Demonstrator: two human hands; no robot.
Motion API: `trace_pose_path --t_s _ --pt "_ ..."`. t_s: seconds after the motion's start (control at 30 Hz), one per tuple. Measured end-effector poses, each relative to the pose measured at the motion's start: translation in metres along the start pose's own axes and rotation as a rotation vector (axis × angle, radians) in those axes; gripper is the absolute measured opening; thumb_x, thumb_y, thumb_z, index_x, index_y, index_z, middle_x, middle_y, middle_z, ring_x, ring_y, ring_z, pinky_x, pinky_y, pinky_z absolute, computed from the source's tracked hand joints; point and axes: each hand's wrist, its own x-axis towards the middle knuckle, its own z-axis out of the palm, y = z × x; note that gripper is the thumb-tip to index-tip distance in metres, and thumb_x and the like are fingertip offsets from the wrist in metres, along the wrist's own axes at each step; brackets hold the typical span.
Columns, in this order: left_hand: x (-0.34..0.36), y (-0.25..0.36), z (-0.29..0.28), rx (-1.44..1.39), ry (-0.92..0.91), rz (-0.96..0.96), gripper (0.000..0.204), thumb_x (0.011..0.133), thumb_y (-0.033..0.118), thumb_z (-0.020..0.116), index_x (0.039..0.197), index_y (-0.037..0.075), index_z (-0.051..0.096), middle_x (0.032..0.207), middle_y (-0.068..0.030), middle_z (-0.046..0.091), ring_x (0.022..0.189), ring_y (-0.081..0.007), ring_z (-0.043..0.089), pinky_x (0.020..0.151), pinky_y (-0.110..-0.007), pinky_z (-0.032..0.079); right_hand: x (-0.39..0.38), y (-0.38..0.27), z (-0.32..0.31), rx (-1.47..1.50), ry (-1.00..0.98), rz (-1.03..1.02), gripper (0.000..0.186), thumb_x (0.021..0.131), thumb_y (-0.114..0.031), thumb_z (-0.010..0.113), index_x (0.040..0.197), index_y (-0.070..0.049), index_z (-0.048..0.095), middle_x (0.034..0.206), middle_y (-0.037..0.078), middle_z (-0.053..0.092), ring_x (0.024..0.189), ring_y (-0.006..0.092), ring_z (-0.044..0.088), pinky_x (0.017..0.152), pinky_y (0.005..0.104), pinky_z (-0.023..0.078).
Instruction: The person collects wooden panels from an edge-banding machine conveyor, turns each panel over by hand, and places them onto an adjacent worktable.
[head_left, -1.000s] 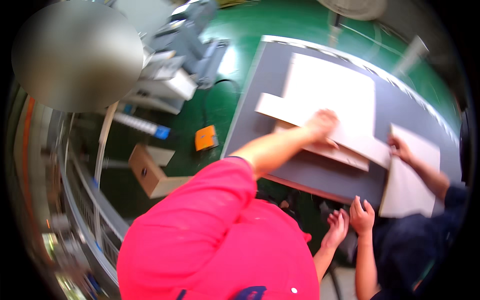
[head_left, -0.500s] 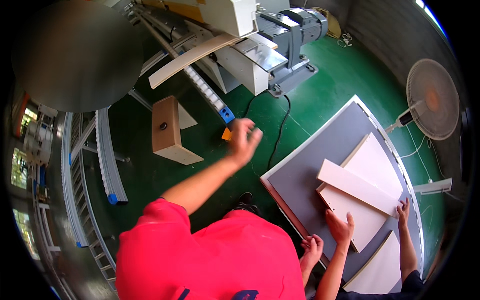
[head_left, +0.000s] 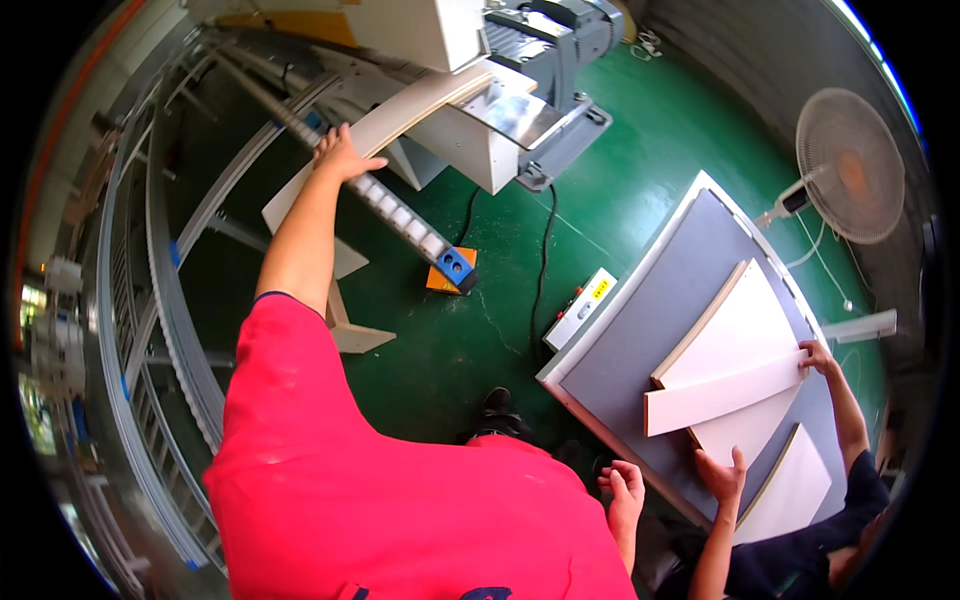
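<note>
My left hand (head_left: 343, 158) is stretched forward with its fingers spread, resting over the edge of a long curved board (head_left: 420, 108). The board lies across the end of a machine, and my forearm covers part of its near end. Whether the fingers press on it is hard to make out. Close to the front of my red shirt, my right hand (head_left: 625, 490) hangs with loosely bent, slightly parted fingers and nothing visible in it. It is nearest to the grey-topped table (head_left: 620, 350).
A co-worker's hand (head_left: 815, 357) holds a narrow curved strip (head_left: 725, 392) above pale curved panels (head_left: 735, 325). Ahead stand a roller rail (head_left: 405, 220) and a grey motor (head_left: 560, 45). A fan (head_left: 850, 165) stands right, a black cable (head_left: 545, 260) crosses the green floor.
My left hand has swung forward and left from above the floor to the curved board. The co-worker's strip has turned flatter across the panels. The view has shifted.
</note>
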Motion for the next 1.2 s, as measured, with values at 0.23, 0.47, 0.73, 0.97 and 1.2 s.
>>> trace_pose_path --t_s 0.23,0.47,0.73,0.97,1.2 --pt "0.013 0.017 0.006 0.005 -0.057 0.054 0.103 0.056 0.055 0.084 0.135 0.004 0.042 0.137 -0.0184 0.038 0.131 -0.037 0.032 0.11 -0.042 0.03 -0.019 0.019 0.018 0.07 0.099 0.041 0.017 0.094 -0.007 0.054 0.109 -0.002 0.057 0.093 0.009 0.065 0.077 0.0139 0.062 0.069 0.0259 0.051" --pt "-0.022 0.025 0.011 -0.197 -0.023 0.193 0.092 0.056 0.047 0.085 0.124 -0.002 0.049 0.123 -0.0245 0.052 0.12 -0.0372 0.047 0.103 -0.042 0.039 -0.011 0.005 0.037 0.074 0.007 0.004 0.017 0.094 -0.008 0.055 0.109 -0.001 0.058 0.096 0.007 0.064 0.083 0.0138 0.061 0.075 0.0263 0.049" --pt "-0.128 0.089 -0.031 -0.141 0.18 0.459 0.092 0.056 0.032 0.087 0.131 0.002 0.042 0.126 -0.0214 0.049 0.118 -0.0385 0.046 0.101 -0.045 0.039 -0.011 -0.017 0.043 0.119 -0.009 -0.054 0.018 0.093 -0.007 0.058 0.109 0.001 0.058 0.096 0.006 0.064 0.091 0.0123 0.061 0.08 0.0262 0.051" --pt "-0.245 0.164 -0.046 -0.369 0.218 0.805 0.095 0.057 0.026 0.086 0.135 0.001 0.038 0.13 -0.0198 0.044 0.121 -0.0384 0.043 0.104 -0.046 0.035 0.01 -0.108 0.041 0.255 0.114 -0.486 0.017 0.097 -0.01 0.054 0.11 0.001 0.058 0.089 0.005 0.063 0.08 0.0107 0.058 0.075 0.0243 0.048" --pt "-0.357 0.218 -0.044 -0.571 0.023 1.042 0.093 0.057 0.025 0.085 0.133 0.0 0.039 0.127 -0.0191 0.043 0.119 -0.0373 0.043 0.103 -0.045 0.036 0.028 -0.162 -0.013 0.653 0.375 -0.695 0.037 0.102 -0.02 0.045 0.135 -0.003 0.041 0.112 0.012 0.058 0.083 0.0174 0.063 0.078 0.0312 0.051"
